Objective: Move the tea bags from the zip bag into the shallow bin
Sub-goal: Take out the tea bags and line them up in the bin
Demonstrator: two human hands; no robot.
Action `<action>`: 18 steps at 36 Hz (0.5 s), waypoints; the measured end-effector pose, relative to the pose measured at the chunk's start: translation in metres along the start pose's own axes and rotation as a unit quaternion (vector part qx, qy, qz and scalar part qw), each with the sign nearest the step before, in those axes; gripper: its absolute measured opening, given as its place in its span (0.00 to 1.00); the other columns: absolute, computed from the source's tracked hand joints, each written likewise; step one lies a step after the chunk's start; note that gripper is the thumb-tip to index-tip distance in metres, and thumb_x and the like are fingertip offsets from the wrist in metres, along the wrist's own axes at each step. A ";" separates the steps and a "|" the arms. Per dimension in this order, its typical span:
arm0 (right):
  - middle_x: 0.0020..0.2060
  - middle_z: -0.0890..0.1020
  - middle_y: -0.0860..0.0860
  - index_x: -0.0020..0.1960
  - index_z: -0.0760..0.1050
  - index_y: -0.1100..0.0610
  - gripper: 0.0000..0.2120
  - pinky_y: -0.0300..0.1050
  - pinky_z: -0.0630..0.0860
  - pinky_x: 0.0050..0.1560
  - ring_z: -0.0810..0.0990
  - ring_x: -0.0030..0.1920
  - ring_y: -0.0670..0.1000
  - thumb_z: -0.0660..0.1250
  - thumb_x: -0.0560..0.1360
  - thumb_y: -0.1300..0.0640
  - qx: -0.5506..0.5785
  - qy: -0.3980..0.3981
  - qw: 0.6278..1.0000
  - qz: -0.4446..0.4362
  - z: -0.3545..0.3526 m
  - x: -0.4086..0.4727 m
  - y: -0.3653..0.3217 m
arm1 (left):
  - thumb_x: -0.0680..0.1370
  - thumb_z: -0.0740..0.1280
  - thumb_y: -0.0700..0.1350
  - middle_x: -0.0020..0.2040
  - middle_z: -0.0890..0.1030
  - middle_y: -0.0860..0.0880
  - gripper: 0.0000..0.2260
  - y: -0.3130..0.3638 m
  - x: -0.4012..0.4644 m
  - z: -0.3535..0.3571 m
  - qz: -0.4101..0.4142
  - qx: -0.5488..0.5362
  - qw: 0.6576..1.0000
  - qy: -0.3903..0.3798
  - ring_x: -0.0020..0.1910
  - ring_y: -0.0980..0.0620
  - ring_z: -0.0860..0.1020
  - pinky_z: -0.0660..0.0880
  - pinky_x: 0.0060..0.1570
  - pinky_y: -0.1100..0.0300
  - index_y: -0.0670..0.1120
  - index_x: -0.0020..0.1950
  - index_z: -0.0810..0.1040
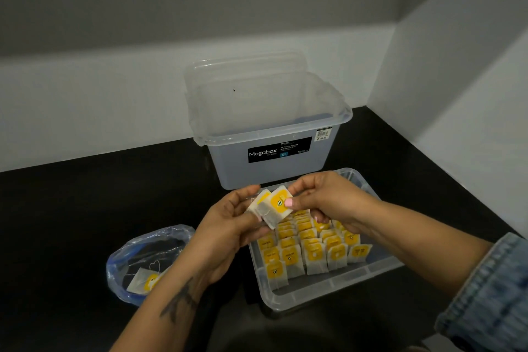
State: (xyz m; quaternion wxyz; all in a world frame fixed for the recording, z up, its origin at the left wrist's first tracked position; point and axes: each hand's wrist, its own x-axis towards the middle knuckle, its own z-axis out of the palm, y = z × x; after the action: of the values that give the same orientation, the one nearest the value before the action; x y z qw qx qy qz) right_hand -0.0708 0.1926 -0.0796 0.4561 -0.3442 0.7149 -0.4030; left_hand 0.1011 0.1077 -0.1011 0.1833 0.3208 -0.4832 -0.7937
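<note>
Above the far left corner of the shallow clear bin [328, 291], my left hand [228, 226] holds a small stack of tea bags with yellow tags. My right hand [323, 200] pinches the front tea bag [277, 207] of that stack by its upper right edge. Several tea bags [314, 248] stand in neat rows inside the bin. The open zip bag [143, 260] lies on the counter to the left, with one tea bag [144, 280] still visible inside, partly hidden by my left forearm.
A tall clear Megabox storage box [271, 134] stands right behind the bin, its lid leaning against the wall. The black counter [71, 208] ends at white walls behind and to the right.
</note>
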 end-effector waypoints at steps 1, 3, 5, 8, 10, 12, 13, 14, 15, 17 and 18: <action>0.38 0.84 0.52 0.47 0.81 0.57 0.05 0.33 0.66 0.24 0.69 0.24 0.44 0.72 0.72 0.61 -0.004 0.003 1.000 -0.001 -0.001 0.000 0.000 | 0.75 0.62 0.29 0.56 0.82 0.43 0.17 -0.001 0.001 0.000 0.000 -0.001 1.000 0.003 0.50 0.47 0.83 0.82 0.42 0.59 0.44 0.61 0.75; 0.34 0.83 0.49 0.48 0.81 0.57 0.04 0.34 0.66 0.24 0.69 0.24 0.44 0.71 0.73 0.59 -0.014 0.008 1.000 -0.004 -0.002 -0.001 0.001 | 0.75 0.63 0.29 0.56 0.81 0.43 0.16 -0.002 0.002 -0.001 0.003 -0.004 1.000 0.014 0.51 0.46 0.82 0.82 0.40 0.60 0.44 0.59 0.75; 0.31 0.82 0.46 0.47 0.80 0.56 0.03 0.33 0.66 0.24 0.69 0.24 0.44 0.71 0.73 0.59 -0.020 0.010 1.000 -0.012 -0.005 -0.003 0.000 | 0.75 0.63 0.29 0.56 0.81 0.43 0.16 -0.003 0.003 -0.002 0.008 -0.001 1.000 0.024 0.51 0.46 0.82 0.81 0.38 0.61 0.45 0.58 0.76; 0.30 0.82 0.46 0.44 0.80 0.56 0.01 0.32 0.67 0.25 0.71 0.23 0.41 0.71 0.73 0.60 -0.036 0.011 0.999 -0.034 -0.012 -0.008 -0.002 | 0.75 0.63 0.30 0.56 0.81 0.42 0.16 -0.005 0.005 -0.004 0.018 0.014 0.999 0.031 0.52 0.45 0.82 0.82 0.41 0.57 0.46 0.57 0.76; 0.31 0.82 0.46 0.44 0.79 0.55 0.02 0.31 0.70 0.27 0.76 0.26 0.39 0.70 0.73 0.60 -0.077 0.014 0.995 -0.055 -0.020 -0.012 -0.004 | 0.75 0.63 0.29 0.56 0.81 0.42 0.16 -0.004 0.007 -0.004 0.027 0.016 0.999 0.036 0.52 0.45 0.81 0.81 0.43 0.56 0.46 0.57 0.76; 0.33 0.82 0.45 0.44 0.80 0.54 0.02 0.29 0.71 0.30 0.79 0.31 0.37 0.71 0.73 0.60 -0.133 0.020 0.988 -0.081 -0.028 -0.017 -0.007 | 0.75 0.63 0.30 0.55 0.81 0.43 0.16 -0.004 0.008 -0.003 0.035 0.017 0.999 0.039 0.53 0.46 0.81 0.81 0.44 0.58 0.46 0.57 0.76; 0.34 0.82 0.45 0.44 0.80 0.53 0.03 0.28 0.71 0.31 0.80 0.32 0.37 0.71 0.72 0.60 -0.154 0.020 0.984 -0.092 -0.033 -0.019 -0.008 | 0.75 0.63 0.30 0.55 0.82 0.44 0.16 -0.003 0.009 -0.003 0.040 0.020 0.998 0.040 0.53 0.47 0.81 0.81 0.44 0.59 0.46 0.58 0.76; 0.34 0.83 0.46 0.44 0.80 0.53 0.04 0.27 0.72 0.33 0.80 0.34 0.37 0.72 0.72 0.61 -0.171 0.019 0.980 -0.099 -0.038 -0.022 -0.009 | 0.75 0.64 0.30 0.55 0.82 0.45 0.16 -0.003 0.009 -0.003 0.045 0.026 0.998 0.042 0.53 0.48 0.81 0.81 0.44 0.60 0.47 0.58 0.77; 0.35 0.83 0.46 0.44 0.81 0.52 0.05 0.28 0.73 0.35 0.81 0.35 0.38 0.72 0.71 0.61 -0.193 0.017 0.976 -0.103 -0.043 -0.024 -0.009 | 0.74 0.64 0.30 0.55 0.82 0.45 0.16 -0.003 0.010 -0.002 0.050 0.031 0.997 0.045 0.53 0.48 0.81 0.81 0.44 0.61 0.47 0.57 0.77; 0.38 0.84 0.45 0.43 0.80 0.49 0.06 0.33 0.76 0.42 0.82 0.39 0.39 0.73 0.71 0.60 -0.252 0.015 0.962 -0.099 -0.053 -0.027 -0.010 | 0.74 0.65 0.31 0.54 0.83 0.47 0.17 -0.003 0.010 -0.002 0.061 0.036 0.996 0.049 0.53 0.49 0.81 0.81 0.45 0.61 0.47 0.58 0.77; 0.38 0.83 0.44 0.42 0.80 0.47 0.07 0.35 0.76 0.45 0.82 0.40 0.39 0.73 0.71 0.59 -0.286 0.014 0.954 -0.093 -0.057 -0.029 -0.009 | 0.74 0.66 0.31 0.54 0.83 0.47 0.17 -0.003 0.010 -0.002 0.064 0.039 0.996 0.051 0.53 0.50 0.81 0.81 0.46 0.61 0.48 0.58 0.77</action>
State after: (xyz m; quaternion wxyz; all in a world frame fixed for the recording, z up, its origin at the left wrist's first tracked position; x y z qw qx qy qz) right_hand -0.1126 0.2284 -0.0458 0.2893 -0.5198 0.7709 -0.2275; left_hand 0.0952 0.1019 -0.1072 0.2455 0.3357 -0.5237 -0.7435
